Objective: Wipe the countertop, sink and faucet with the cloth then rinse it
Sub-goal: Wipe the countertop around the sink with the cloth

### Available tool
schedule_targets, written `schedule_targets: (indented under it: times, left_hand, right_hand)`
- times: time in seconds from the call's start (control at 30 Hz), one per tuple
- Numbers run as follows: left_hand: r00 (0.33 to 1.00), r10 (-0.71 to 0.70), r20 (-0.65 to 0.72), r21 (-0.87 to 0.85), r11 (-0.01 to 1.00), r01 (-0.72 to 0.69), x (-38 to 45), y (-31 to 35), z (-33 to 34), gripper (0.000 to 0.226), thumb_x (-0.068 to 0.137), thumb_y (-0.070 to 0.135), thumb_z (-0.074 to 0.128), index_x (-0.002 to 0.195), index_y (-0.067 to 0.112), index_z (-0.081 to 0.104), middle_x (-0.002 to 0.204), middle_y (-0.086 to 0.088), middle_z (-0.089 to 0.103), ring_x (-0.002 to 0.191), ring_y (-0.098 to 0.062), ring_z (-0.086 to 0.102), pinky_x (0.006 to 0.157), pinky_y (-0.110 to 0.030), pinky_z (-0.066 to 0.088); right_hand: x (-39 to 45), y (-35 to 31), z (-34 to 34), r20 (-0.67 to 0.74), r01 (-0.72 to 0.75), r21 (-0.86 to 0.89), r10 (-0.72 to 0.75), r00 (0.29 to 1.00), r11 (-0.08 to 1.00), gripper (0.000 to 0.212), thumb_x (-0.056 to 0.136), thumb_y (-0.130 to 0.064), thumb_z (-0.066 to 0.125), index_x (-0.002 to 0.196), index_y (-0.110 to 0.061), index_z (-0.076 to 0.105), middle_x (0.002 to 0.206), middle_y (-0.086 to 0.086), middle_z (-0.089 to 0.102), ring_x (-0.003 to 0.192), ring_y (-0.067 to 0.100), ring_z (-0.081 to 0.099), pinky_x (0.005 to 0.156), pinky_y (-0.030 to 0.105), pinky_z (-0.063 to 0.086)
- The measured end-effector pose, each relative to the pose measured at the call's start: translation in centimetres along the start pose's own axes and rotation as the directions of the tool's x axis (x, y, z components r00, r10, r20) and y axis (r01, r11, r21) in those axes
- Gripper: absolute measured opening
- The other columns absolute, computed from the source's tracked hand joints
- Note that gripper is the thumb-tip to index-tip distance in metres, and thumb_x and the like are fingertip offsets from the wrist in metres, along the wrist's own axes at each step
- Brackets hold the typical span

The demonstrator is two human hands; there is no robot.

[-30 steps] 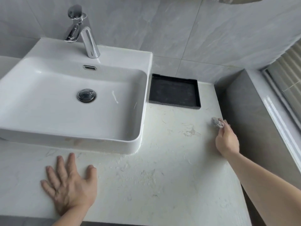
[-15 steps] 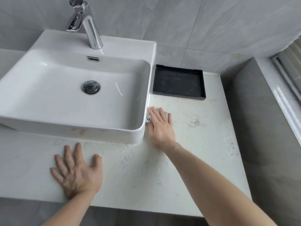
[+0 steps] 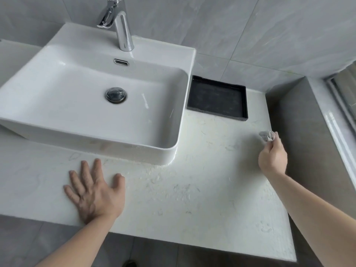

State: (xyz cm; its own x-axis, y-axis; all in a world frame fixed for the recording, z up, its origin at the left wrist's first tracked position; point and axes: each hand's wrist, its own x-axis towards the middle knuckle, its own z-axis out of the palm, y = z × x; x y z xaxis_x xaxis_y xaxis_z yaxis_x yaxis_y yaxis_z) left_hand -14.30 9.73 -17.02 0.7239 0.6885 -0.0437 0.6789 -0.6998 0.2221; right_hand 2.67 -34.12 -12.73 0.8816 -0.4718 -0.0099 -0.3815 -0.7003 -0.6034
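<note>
The cloth (image 3: 266, 135) is just a small grey wad, all scrunched up, sticking out past the fingertips at the far right edge of the surface (image 3: 202, 189). That surface is looking pale, marbled and covered in wet streaks. The white rectangular sink (image 3: 92, 105) is sitting on top of it, with the chrome faucet (image 3: 123, 29) standing upright at its back rim.
</note>
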Motion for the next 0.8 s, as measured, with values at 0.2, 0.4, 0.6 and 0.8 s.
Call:
schedule_targets:
  times: [0.2,0.4,0.6,0.8]
  left_hand:
    - [1.0,-0.002,-0.007,-0.007,1.0,0.002,0.0,-0.1,-0.1,0.083,0.085,0.063,0.035,0.161,0.03,0.026,0.172,-0.004,0.016,0.159,-0.032,0.002,0.127,-0.057,0.001]
    - [1.0,-0.006,-0.013,0.0,1.0,0.006,0.1,-0.1,0.1,0.082,0.085,0.063,0.035,0.16,0.031,0.026,0.172,-0.002,0.016,0.159,-0.03,0.002,0.127,-0.057,0.0]
    - [1.0,0.001,-0.015,-0.006,1.0,-0.001,0.0,-0.1,0.1,0.082,0.085,0.063,0.035,0.16,0.032,0.025,0.173,-0.002,0.014,0.16,-0.03,0.001,0.127,-0.056,-0.001]
    - [1.0,0.0,-0.013,-0.004,1.0,0.0,0.1,-0.2,0.2,0.082,0.085,0.063,0.035,0.16,0.031,0.026,0.172,-0.003,0.015,0.159,-0.031,0.002,0.127,-0.057,0.0]
  right_hand:
    - [-5.3,-9.0,7.5,0.204,0.324,0.175,-0.357,0.912,0.93,0.045,0.11,-0.019,0.031,0.152,-0.023,0.047,0.161,-0.002,0.045,0.151,0.026,0.038,0.125,0.047,0.027]
    - [-11.4,-11.4,13.0,0.455,0.564,-0.056,-0.482,0.749,0.824,0.058,0.108,-0.03,0.032,0.165,-0.029,0.02,0.172,-0.015,0.016,0.161,0.022,0.002,0.129,0.055,-0.006]
    - [-7.5,-5.9,9.4,0.337,0.467,-0.157,-0.398,0.853,0.87,0.062,0.104,-0.035,0.037,0.164,-0.036,0.02,0.173,-0.01,0.015,0.162,0.025,0.005,0.131,0.05,-0.002]
    - [-2.3,3.8,1.8,0.095,0.119,-0.181,-0.103,0.99,0.976,0.055,0.106,-0.026,0.031,0.161,-0.028,0.03,0.168,-0.001,0.031,0.157,0.03,0.021,0.129,0.051,0.015]
